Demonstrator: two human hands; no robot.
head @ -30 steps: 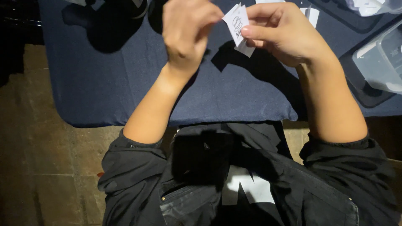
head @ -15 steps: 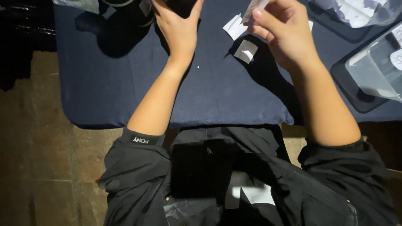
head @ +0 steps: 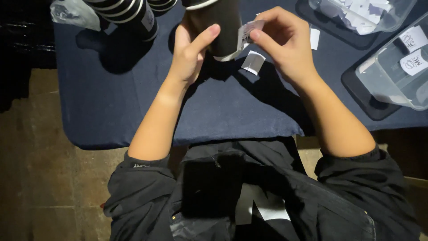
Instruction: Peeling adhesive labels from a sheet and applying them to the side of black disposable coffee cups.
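1. Where the whole scene rests: counter (head: 133, 102), covered in dark blue cloth, its near edge just ahead of the person's dark jacket.
2. Clear plastic bin (head: 401, 67), at the right edge on a dark tray, with white printed labels lying in it.
3. Second clear container (head: 363, 13), top right, filled with white paper slips (only partly in view).
4. Stack of black paper cups with white stripes (head: 127, 13), lying at the top left, well apart from the hands; a crumpled clear bag (head: 71, 13) lies just beside it.
5. Black paper cup (head: 220, 24), held tilted above the counter, its white rim toward the person.
6. Left hand (head: 189, 53): grip closed around the black paper cup, thumb laid across its side.
7. Right hand (head: 283, 42): grip pinched shut, thumb and fingertips holding a small white label (head: 246, 35) against the cup's side.
8. Loose white label (head: 253, 61), flat on the counter just below the cup; another slip (head: 314, 38) lies right of the right hand.
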